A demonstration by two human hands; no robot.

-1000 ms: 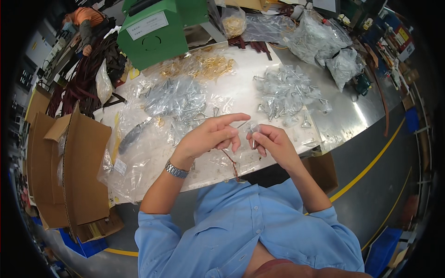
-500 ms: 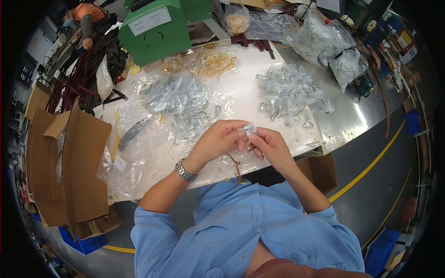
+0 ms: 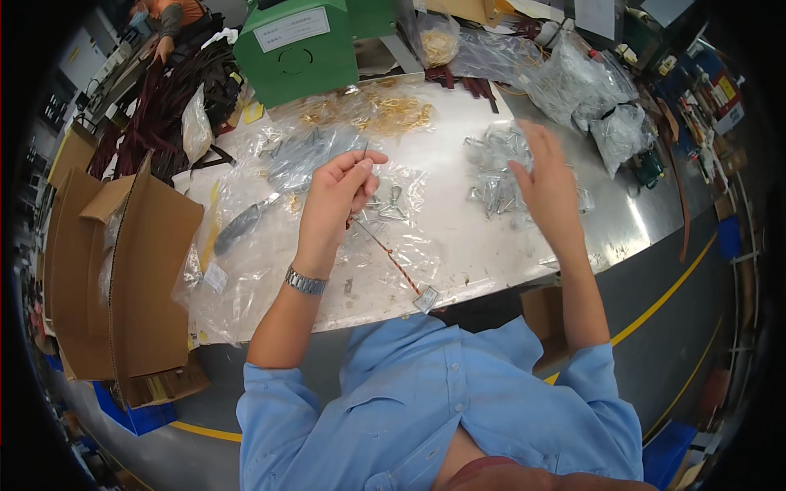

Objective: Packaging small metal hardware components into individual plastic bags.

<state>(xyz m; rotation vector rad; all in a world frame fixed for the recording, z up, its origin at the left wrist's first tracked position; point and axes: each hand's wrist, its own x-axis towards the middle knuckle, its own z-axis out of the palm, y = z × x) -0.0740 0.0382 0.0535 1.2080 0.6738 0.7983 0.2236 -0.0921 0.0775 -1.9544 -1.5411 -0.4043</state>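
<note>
My left hand (image 3: pixel 338 190), a steel watch at its wrist, is closed around a thin metal tool (image 3: pixel 371 235) whose exact kind I cannot make out. A red twisted cord (image 3: pixel 403 272) runs from the tool to a small tag (image 3: pixel 426 299) at the table's front edge. My right hand (image 3: pixel 544 176) is open, fingers stretched out, over the right-hand pile of silver metal fittings in small clear bags (image 3: pixel 491 184). Loose silver fittings (image 3: pixel 393 204) lie on clear plastic just right of my left hand, beside a grey-blue heap of bagged pieces (image 3: pixel 311 159).
Gold-coloured metal pieces (image 3: pixel 377 110) lie before a green machine (image 3: pixel 299 53). An open cardboard box (image 3: pixel 160 278) stands at the left. Stuffed clear bags (image 3: pixel 577 78) sit at the back right. Dark red straps (image 3: pixel 155 123) are heaped at the far left, near a person in orange (image 3: pixel 182 15).
My hands were together on a small clear-wrapped piece; now they are apart. The left has moved up and left with the tethered tool, the right up and right over the bagged fittings.
</note>
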